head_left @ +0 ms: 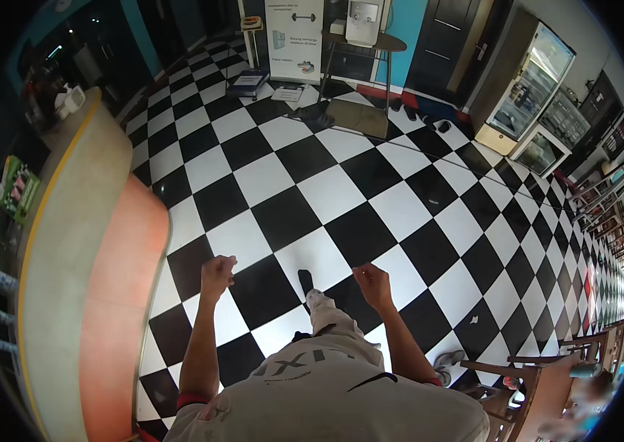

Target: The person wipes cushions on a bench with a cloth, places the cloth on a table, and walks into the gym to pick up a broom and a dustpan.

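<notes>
My left hand [218,276] hangs in the air over the checkered floor [312,197], with its fingers curled in and nothing visible in them. On the other side, my right hand [372,286] is also loosely closed and holds nothing I can see. Neither hand touches anything. Between them one foot in a dark sock [306,280] is forward on the tiles, below a light trouser leg [327,313]. The curved counter [124,250] is the nearest furniture to my left hand.
A glass-door fridge [533,81] stands at the back right. Ahead are a table with a water dispenser [363,23], a sign board [293,44] and a weighing scale [248,82]. Wooden chairs and a table [548,390] are at lower right, beside a person [584,405].
</notes>
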`<state>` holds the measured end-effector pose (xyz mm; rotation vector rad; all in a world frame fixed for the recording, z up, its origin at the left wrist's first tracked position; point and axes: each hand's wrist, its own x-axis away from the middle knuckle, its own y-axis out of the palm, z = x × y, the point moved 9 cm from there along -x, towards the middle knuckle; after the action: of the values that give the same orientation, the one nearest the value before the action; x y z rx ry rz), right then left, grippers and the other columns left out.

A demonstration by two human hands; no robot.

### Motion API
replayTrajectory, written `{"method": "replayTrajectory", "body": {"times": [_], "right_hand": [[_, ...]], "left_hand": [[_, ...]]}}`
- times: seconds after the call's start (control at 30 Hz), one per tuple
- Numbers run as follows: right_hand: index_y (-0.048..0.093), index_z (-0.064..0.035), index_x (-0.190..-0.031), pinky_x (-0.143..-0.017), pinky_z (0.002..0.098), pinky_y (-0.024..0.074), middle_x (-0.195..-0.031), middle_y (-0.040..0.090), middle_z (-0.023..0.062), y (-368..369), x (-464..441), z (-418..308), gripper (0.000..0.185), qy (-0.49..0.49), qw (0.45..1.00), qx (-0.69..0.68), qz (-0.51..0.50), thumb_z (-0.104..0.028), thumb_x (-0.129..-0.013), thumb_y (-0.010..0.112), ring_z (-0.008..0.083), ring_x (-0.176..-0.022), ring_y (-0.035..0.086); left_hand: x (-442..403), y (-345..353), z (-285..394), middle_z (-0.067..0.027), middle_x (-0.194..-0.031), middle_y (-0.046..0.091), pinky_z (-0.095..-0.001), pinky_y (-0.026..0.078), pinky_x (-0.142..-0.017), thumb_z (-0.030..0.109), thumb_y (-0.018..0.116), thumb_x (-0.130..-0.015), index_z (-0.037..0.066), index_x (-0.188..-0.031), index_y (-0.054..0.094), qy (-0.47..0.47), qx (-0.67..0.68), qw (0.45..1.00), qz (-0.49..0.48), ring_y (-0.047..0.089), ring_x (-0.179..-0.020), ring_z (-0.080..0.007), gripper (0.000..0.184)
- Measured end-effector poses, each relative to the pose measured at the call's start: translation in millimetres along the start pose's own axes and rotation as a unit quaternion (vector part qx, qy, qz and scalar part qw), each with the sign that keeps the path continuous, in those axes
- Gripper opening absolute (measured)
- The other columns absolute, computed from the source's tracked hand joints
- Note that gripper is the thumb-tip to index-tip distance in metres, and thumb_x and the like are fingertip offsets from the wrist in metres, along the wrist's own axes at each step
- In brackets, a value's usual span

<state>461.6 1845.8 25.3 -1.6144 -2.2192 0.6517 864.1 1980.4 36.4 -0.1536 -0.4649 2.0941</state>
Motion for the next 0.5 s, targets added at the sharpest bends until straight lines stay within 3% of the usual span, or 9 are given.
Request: {"method": "replayTrajectory", "body": {"times": [0.07,0.1,0.2,0.23,0.3,0.37,0.43,0.5], "right_hand": [[0.061,0.0001,-0.072,-0.051,0.0273,0.0442,-0.058,0.058,0.0065,44.1,-76.0,-9.8,0.030,0.001,1.000,0.022,-0.015,-0.024,-0.089,0.068,0.0112,-0.058,0.059],[0.062,-0.0003,-0.074,-0.052,0.0306,0.0456,-0.061,0.061,0.0082,78.7,-117.6,-4.1,0.029,0.040,0.997,-0.051,-0.041,-0.025,-0.088,0.068,0.0145,-0.061,0.062],[0.065,-0.0005,-0.084,-0.055,0.0357,0.0476,-0.067,0.064,0.0118,162.6,-237.6,-98.3,0.024,-0.119,0.979,-0.081,-0.142,-0.024,-0.088,0.068,0.0227,-0.062,0.064],[0.066,-0.0010,-0.094,-0.055,0.0367,0.0482,-0.070,0.065,0.0125,194.3,-278.1,-120.0,0.023,-0.148,0.966,0.003,-0.212,-0.023,-0.088,0.068,0.0255,-0.063,0.064],[0.068,-0.0041,-0.096,-0.061,0.0409,0.0511,-0.071,0.067,0.0133,237.6,-345.3,-191.5,0.022,-0.193,0.934,0.038,-0.298,-0.024,-0.086,0.068,0.0324,-0.065,0.065],[0.067,-0.0053,-0.101,-0.061,0.0411,0.0504,-0.067,0.065,0.0122,265.5,-410.6,-259.5,0.025,-0.278,0.925,-0.056,-0.251,-0.026,-0.087,0.067,0.0323,-0.063,0.064],[0.066,-0.0063,-0.107,-0.061,0.0405,0.0496,-0.062,0.063,0.0124,315.6,-476.4,-295.0,0.027,-0.336,0.897,-0.041,-0.284,-0.024,-0.087,0.066,0.0321,-0.060,0.064],[0.060,-0.0081,-0.117,-0.062,0.0407,0.0500,-0.063,0.063,0.0125,361.1,-546.7,-318.5,0.033,-0.296,0.895,0.014,-0.332,-0.023,-0.088,0.065,0.0317,-0.061,0.064]], "left_hand": [[-62.4,3.4,46.0,-0.0027,-0.058,0.056,-0.0234,0.047,-0.043,0.015,0.067,-0.088,-0.001,-0.089,0.068,0.054,0.006,0.998,0.017,0.059,-0.050,-0.0080,0.016],[-90.0,0.3,68.0,-0.0029,-0.057,0.056,-0.0235,0.048,-0.044,0.013,0.067,-0.088,-0.001,-0.088,0.068,0.072,0.015,0.996,0.041,0.059,-0.050,-0.0080,0.014],[-161.4,-30.5,47.1,-0.0036,-0.057,0.059,-0.0252,0.048,-0.045,0.015,0.069,-0.087,0.000,-0.087,0.069,0.010,-0.049,0.998,0.027,0.058,-0.050,-0.0079,0.015],[-176.6,-42.1,38.5,-0.0032,-0.057,0.059,-0.0258,0.047,-0.045,0.017,0.069,-0.088,0.001,-0.086,0.069,-0.002,-0.063,0.997,0.033,0.058,-0.050,-0.0079,0.017],[-205.3,-86.0,-9.9,-0.0031,-0.055,0.059,-0.0268,0.045,-0.043,0.021,0.068,-0.089,0.001,-0.087,0.069,-0.018,-0.019,0.992,0.123,0.057,-0.049,-0.0087,0.020],[-229.9,-134.4,-62.3,-0.0031,-0.058,0.061,-0.0265,0.043,-0.042,0.020,0.067,-0.089,0.001,-0.090,0.067,-0.114,-0.003,0.984,0.140,0.056,-0.047,-0.0084,0.018],[-258.2,-175.9,-70.1,-0.0029,-0.061,0.059,-0.0243,0.044,-0.041,0.017,0.066,-0.090,0.000,-0.090,0.066,-0.170,0.037,0.958,0.227,0.055,-0.046,-0.0086,0.017],[-298.8,-209.2,-53.2,-0.0023,-0.064,0.056,-0.0213,0.045,-0.040,0.015,0.065,-0.090,-0.001,-0.085,0.064,-0.150,0.036,0.937,0.315,0.054,-0.047,-0.0078,0.017]]}}
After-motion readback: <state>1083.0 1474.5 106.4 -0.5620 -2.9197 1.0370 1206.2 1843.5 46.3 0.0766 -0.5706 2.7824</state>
